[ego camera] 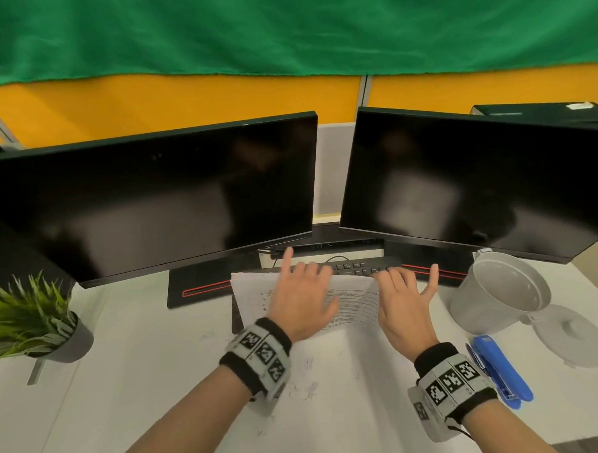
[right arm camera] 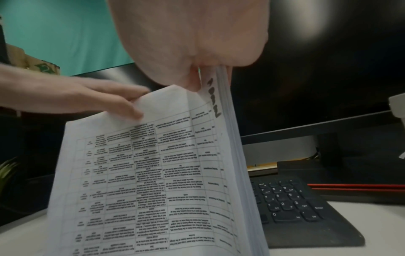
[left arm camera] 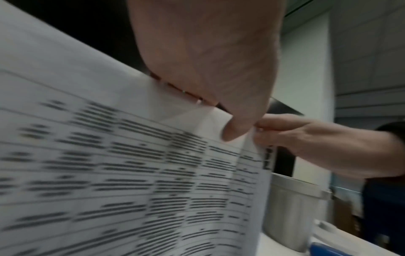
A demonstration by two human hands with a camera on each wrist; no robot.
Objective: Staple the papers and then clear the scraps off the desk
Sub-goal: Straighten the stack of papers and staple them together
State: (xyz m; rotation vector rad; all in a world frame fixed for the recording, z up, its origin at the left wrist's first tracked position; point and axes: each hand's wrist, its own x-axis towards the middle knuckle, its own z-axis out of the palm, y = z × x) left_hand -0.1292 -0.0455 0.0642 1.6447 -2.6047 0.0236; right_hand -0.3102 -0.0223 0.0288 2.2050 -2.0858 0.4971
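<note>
A stack of printed papers [ego camera: 357, 302] stands tilted on the desk in front of the keyboard. My left hand [ego camera: 305, 287] holds its upper left part, and in the left wrist view the thumb [left arm camera: 235, 128] pinches the top sheet [left arm camera: 109, 173]. My right hand [ego camera: 401, 290] grips the stack's right edge; in the right wrist view the stack [right arm camera: 153, 173] sits clamped between thumb and fingers. A blue stapler [ego camera: 499, 368] lies on the desk just right of my right wrist, untouched. Small dark flecks [ego camera: 304, 387] are scattered on the white desk between my forearms.
A grey bin [ego camera: 499, 293] with its lid [ego camera: 569, 334] flipped open stands to the right. A black keyboard [right arm camera: 295, 204] lies under and behind the papers. Two dark monitors [ego camera: 186, 197] rise close behind. A potted plant [ego camera: 31, 323] sits at the left.
</note>
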